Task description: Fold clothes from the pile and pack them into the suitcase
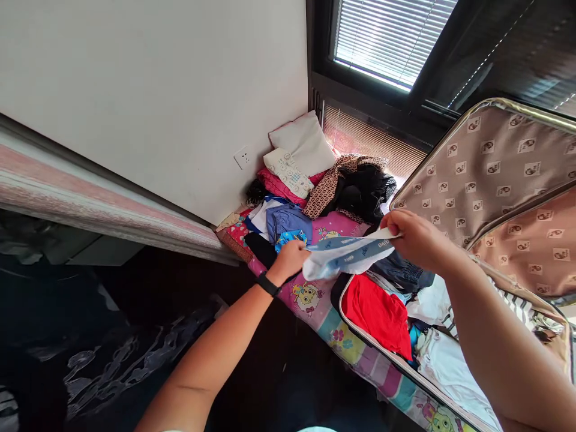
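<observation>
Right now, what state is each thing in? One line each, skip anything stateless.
White-and-blue cloth: held up, top edge stretched nearly straight
Left hand: closed on one end
Right hand: closed on the other end
Suitcase: open, clothes inside
Red cloth: lying in it, creased
Black wristband: on left wrist
Blinds: lowered

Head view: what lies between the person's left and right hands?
A white-and-blue cloth item with lettering, held at one end by the left hand and at the other by the right hand; the head view shows it.
</observation>
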Tool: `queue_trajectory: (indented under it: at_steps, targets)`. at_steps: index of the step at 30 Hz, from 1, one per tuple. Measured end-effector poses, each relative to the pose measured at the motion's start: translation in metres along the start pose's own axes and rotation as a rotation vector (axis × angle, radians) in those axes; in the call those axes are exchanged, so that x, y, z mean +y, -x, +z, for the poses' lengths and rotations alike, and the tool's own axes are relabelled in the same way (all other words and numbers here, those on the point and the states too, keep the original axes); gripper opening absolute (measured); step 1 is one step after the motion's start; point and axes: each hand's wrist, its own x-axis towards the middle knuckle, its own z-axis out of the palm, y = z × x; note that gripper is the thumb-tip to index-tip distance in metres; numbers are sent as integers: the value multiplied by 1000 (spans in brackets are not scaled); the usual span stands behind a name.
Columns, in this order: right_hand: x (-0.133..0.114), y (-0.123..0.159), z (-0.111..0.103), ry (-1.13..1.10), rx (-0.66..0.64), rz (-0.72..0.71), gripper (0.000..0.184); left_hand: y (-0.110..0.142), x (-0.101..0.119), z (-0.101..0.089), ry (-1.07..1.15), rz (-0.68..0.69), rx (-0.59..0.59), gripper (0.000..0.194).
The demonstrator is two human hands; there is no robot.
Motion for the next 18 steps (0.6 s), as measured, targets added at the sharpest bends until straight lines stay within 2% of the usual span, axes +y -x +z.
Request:
queue_trajectory:
  at_steps: [3,5,6,7,9,12,14,18]
  targets:
    - [18,-2,8,248,108,177,9,-6,-5,-37,117,-102,275,22]
    - [24,-5,18,345,124,316,11,-5,-5,-58,222,-133,367,12]
    - [26,-7,24,362,119,365,14,-3,-3,-67,267,-131,377,14]
    - [27,-9,30,362,110,395,18,0,0,-74,306,-128,346,21]
    - [27,-15,40,310,101,403,21,6,7,-83,373,-155,166,31]
    - [28,-27,52,130,145,384,20,14,16,-88,461,-224,-135,25]
    - [30,-34,56,-1,181,402,19,18,16,-87,495,-249,-251,31]
    - [35,-43,57,-222,190,456,23,23,8,-82,493,-273,-415,55]
